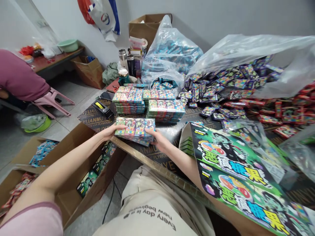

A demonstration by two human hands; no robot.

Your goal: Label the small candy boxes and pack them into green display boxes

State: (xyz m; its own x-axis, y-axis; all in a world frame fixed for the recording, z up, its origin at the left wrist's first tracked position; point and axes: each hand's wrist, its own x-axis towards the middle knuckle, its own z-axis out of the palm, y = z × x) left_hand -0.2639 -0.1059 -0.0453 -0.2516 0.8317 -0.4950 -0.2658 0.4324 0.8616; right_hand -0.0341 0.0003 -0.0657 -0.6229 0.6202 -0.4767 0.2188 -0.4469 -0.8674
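A stack of colourful small packs [135, 128] sits at the near edge of the plywood table [169, 129]. My left hand [110, 131] presses its left end and my right hand [157, 139] wraps its right end, so both hands grip the stack between them. Behind it stand three more neat stacks of the same packs [165, 109]. A flat pile of green printed carton sheets [236, 170] lies over my right forearm.
Loose packs [221, 95] spill from clear plastic bags at the right and back. An open cardboard box [81, 170] with green cartons stands on the floor at the left. Flasks [128, 64], a tape dispenser [104, 108] and a seated person [19, 77] are further off.
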